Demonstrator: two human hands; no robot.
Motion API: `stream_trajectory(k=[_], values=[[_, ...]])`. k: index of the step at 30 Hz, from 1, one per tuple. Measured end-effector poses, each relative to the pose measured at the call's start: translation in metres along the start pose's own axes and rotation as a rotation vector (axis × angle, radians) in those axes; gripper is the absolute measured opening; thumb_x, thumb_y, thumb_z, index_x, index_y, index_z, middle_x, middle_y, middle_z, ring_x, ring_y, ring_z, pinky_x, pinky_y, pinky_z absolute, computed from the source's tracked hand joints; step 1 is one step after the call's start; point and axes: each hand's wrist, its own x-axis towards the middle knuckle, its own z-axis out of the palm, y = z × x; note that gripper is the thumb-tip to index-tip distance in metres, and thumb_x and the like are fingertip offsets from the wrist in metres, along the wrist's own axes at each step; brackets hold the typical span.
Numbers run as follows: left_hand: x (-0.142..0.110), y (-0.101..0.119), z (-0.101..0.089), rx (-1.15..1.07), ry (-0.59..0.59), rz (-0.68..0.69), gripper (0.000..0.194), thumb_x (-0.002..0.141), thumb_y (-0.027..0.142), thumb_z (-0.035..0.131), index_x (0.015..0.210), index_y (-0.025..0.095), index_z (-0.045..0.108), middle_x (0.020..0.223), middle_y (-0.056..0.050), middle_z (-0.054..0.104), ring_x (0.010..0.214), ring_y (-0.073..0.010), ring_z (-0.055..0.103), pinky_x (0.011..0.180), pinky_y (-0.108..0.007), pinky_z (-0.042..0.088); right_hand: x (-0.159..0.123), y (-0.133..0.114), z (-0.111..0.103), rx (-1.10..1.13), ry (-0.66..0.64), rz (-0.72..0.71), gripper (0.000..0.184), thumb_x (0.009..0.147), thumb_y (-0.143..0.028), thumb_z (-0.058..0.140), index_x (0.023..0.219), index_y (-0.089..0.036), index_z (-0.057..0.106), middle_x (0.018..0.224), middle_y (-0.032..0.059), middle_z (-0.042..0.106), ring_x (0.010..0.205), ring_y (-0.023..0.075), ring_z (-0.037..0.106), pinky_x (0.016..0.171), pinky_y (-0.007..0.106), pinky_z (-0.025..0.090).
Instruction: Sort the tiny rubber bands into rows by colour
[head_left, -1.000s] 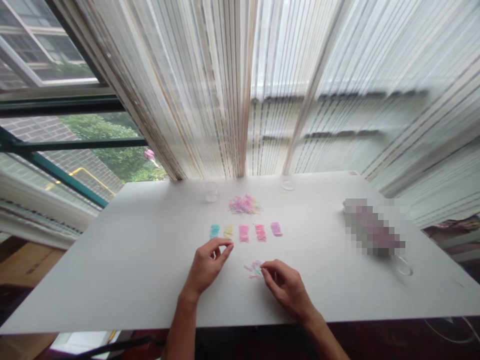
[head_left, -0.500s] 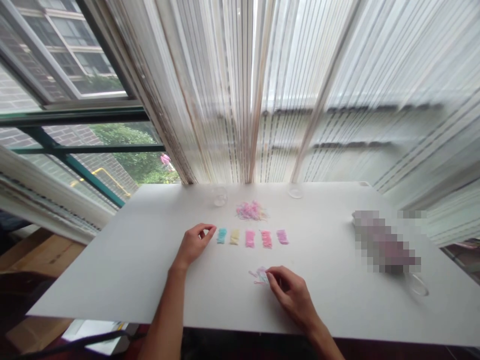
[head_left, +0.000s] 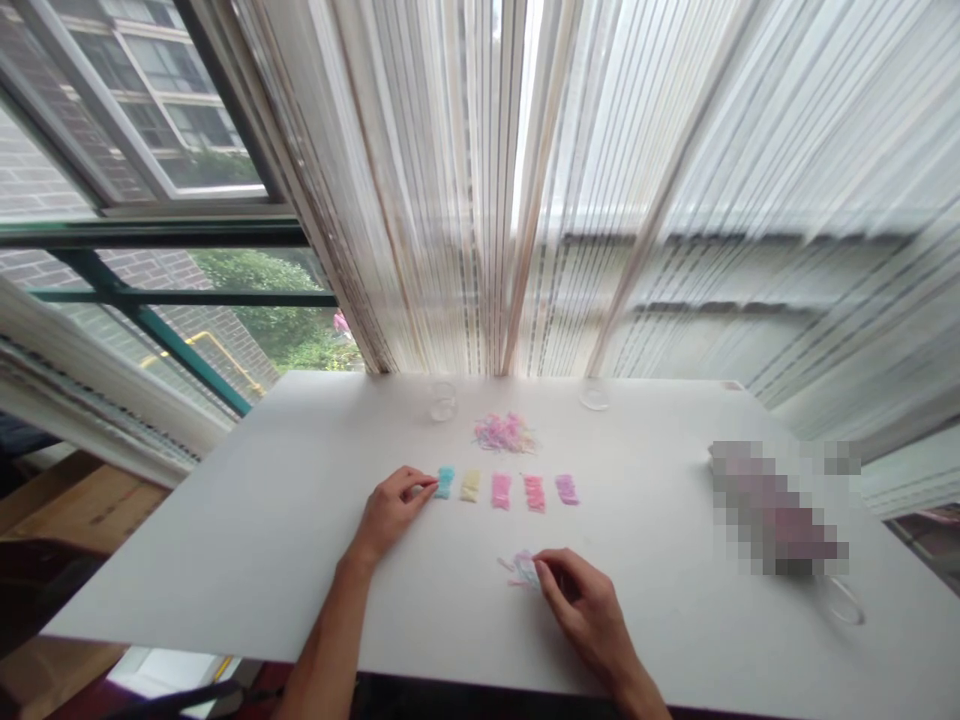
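While striped curtains (head_left: 600, 180) back the white table (head_left: 262, 540), both hands pinch small pieces: left hand (head_left: 390, 508), right hand (head_left: 585, 605).

Two bare forearms, no sleeves, hands (head_left: 390, 508) without rings, gloves, watches

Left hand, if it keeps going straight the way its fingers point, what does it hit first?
Most likely the blue pile: the left hand's fingertips point right at it, nearly touching, with the yellow pile next.
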Motion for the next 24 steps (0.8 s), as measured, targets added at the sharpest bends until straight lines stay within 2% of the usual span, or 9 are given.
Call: stream_trajectory(k=[11, 18, 24], values=[[-0.0008, 0.001, 0.0004, 0.116, -0.001, -0.035, 0.031, 0.09, 0.048, 0.059, 0.094, 0.025, 0.08, 0.081, -0.001, 0.067, 0.062, -0.0128, 0.052, 0.062, -0.024, 0.044, 0.0007, -0.001, 0.0013, 0.006, -0.017, 0.015, 0.028, 0.099, -0.042, 0.056, 0.091, -0.02, 0.071, 0.076, 0.0046, 0.071, 0.061, 0.0165, 0.061, 0.058, 0.026, 0.049], [0.0002, -0.0009, -0.0012, 0.108, 0.008, -0.039, 0.035, 0.092, 0.05, 0.055, 0.099, 0.023, 0.077, 0.09, -0.002, 0.071, 0.062, -0.0133, 0.054, 0.065, -0.026, 0.047, 0.0022, -0.0017, 0.0004, -0.003, -0.015, -0.006, 0.027, 0.099, -0.04, 0.056, 0.089, -0.02, 0.071, 0.076, 0.0042, 0.071, 0.062, 0.0163, 0.062, 0.057, 0.025, 0.049], [-0.0034, 0.0069, 0.0038, 0.259, 0.0, -0.064, 0.041, 0.081, 0.052, 0.071, 0.113, 0.025, 0.07, 0.098, -0.001, 0.069, 0.061, -0.0122, 0.055, 0.063, -0.026, 0.05, 0.0009, 0.0028, 0.0008, 0.008, -0.032, 0.01, 0.025, 0.099, -0.038, 0.056, 0.092, -0.02, 0.071, 0.078, 0.0041, 0.072, 0.061, 0.0156, 0.061, 0.057, 0.025, 0.049]])
